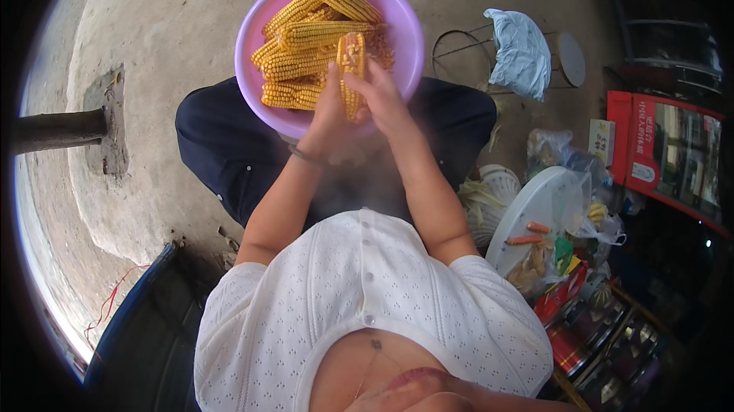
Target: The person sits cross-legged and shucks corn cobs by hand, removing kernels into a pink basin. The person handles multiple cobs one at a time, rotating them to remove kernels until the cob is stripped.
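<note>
My left hand holds one side of a partly shelled yellow corn ear, and a dark bracelet circles that wrist. On the ear's other side is my right hand, its thumb pressed across the kernels. Loose kernels sit along the bare strip near the ear's far end. Beneath both hands a purple plastic basin rests at my lap. Several whole dried corn ears are heaped in its left and middle. Loose kernels show at the right inside the basin, partly hidden by my right hand.
Right of my knee stands a wire-frame stool with a pale blue plastic bag. A white round table holds carrots and plastic bags. Behind it is a red display cabinet. A post rises from the concrete at left.
</note>
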Tool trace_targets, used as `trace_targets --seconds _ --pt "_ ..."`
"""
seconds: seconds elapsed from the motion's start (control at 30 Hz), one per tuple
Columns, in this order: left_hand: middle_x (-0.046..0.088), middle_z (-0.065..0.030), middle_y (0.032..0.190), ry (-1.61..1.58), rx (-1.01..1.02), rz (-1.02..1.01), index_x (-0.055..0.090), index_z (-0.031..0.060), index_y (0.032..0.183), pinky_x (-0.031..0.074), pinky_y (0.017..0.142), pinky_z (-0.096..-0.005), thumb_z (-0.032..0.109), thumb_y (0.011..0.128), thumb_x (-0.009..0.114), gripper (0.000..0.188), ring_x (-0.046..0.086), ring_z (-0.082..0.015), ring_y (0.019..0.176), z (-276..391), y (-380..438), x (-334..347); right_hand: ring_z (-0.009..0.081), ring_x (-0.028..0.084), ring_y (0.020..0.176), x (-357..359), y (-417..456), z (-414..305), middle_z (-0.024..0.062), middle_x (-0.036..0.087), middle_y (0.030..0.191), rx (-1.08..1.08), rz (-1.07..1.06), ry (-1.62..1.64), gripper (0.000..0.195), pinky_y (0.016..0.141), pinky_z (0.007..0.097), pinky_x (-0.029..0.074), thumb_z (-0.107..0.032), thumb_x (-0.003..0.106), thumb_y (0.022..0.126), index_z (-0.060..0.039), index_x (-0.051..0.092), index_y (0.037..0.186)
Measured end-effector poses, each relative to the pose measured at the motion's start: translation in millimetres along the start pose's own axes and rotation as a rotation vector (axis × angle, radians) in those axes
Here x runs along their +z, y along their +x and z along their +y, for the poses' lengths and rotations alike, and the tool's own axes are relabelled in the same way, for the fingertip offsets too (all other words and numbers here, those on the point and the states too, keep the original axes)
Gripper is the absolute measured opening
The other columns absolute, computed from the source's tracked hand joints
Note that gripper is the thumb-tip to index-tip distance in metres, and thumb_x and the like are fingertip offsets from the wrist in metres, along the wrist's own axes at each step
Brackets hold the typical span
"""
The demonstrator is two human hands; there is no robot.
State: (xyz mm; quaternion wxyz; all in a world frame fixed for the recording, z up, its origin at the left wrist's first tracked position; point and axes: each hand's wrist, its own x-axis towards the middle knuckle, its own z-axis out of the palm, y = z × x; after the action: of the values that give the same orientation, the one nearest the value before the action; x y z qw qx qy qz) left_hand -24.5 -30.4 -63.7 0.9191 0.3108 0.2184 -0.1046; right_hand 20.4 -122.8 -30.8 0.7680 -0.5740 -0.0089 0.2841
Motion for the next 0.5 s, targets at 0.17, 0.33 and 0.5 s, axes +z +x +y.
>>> trace_targets --seconds 0.17,0.33,0.5 --pt "0.057 -0.0052 0.074 0.145 0.01 0.168 0.054 0.0065 0.112 0.038 0.04 -0.0241 0.056 0.099 0.026 0.059 0.053 -0.0153 0.055 -1.4 -2.5 11.2 0.008 0.06 0.078 3.4 3.9 7.3 0.004 0.064 0.097 0.038 0.157 -0.18 0.031 0.066 0.0232 0.047 -0.016 0.058 0.092 -0.0009 0.053 0.119" --pt "0.056 -0.0043 0.071 -0.073 -0.027 -0.098 0.054 0.0085 0.106 0.037 0.04 -0.0239 0.055 0.1 0.027 0.054 0.051 -0.0138 0.054 3.1 -4.1 -2.0 0.0033 0.045 0.052 -8.5 5.3 0.7 -0.001 0.057 0.08 0.119 -0.042 0.156 0.021 0.04 0.0187 0.036 -0.016 0.059 0.093 -0.0051 0.058 0.11" --pt "0.055 -0.0038 0.071 -0.071 -0.056 -0.054 0.054 0.0077 0.105 0.04 0.043 -0.0249 0.053 0.1 0.027 0.053 0.052 -0.0125 0.055 4.0 -3.4 -3.1 0.0033 0.045 0.052 -6.7 -3.7 -3.5 -0.0012 0.057 0.079 0.086 -0.002 0.051 0.022 0.04 0.0175 0.037 -0.017 0.058 0.093 -0.0052 0.058 0.111"
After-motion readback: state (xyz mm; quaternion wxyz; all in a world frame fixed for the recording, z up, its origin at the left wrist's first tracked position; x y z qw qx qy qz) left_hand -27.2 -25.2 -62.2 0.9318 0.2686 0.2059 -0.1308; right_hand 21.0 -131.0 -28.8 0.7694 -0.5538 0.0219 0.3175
